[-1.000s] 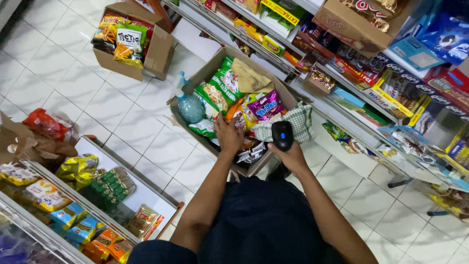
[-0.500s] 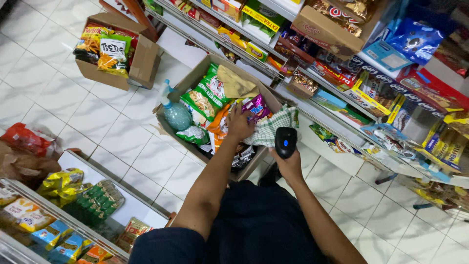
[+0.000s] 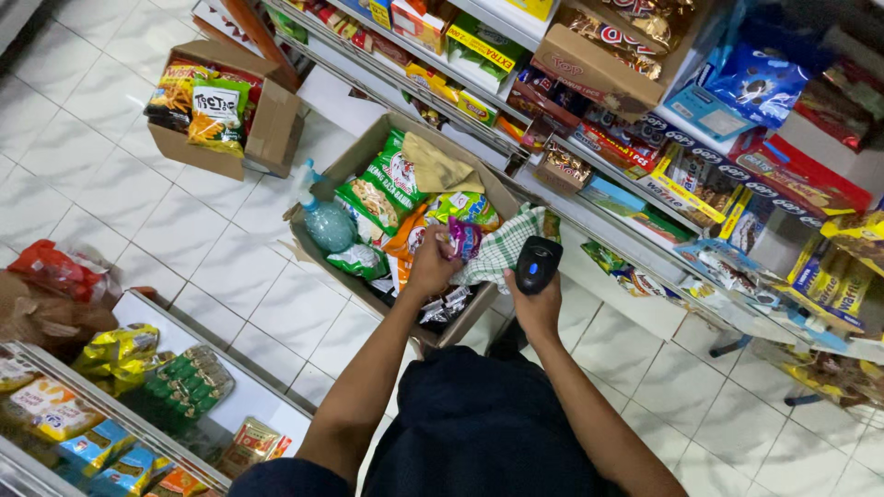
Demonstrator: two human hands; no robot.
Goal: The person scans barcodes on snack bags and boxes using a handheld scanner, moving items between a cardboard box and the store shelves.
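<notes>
Overhead view of a person crouched on a white tiled floor (image 3: pixel 166 212) in a shop aisle, both arms stretched forward over an open cardboard box (image 3: pixel 368 152) of snack packets. Left hand (image 3: pixel 433 267) reaches into the box, fingers curled around the edge of an orange snack packet (image 3: pixel 405 241) that lies among the other bags; the hand is closed on the packet, though the fingertips are partly hidden by wrappers. Right hand (image 3: pixel 536 299) grips a black handheld barcode scanner (image 3: pixel 537 264), fingers wrapped firmly round its handle, the scanner head pointing toward the box contents. A green-and-white checked cloth (image 3: pixel 502 247) is draped over the near right edge of the box, between the two hands and touching the scanner's side.

Inside the box, green snack bags (image 3: pixel 382 189) lie toward the far left, with a tan paper bag (image 3: pixel 437 166) beyond them. A pale blue spray bottle (image 3: pixel 324 221) stands at the box's left corner. A second cardboard box (image 3: pixel 267 124) with chip packets sits well apart, at upper left. Shelves (image 3: pixel 645 212) stocked with biscuit and sweet packs run along the right, and a glass-topped counter (image 3: pixel 166 405) with packets fills the lower left.
</notes>
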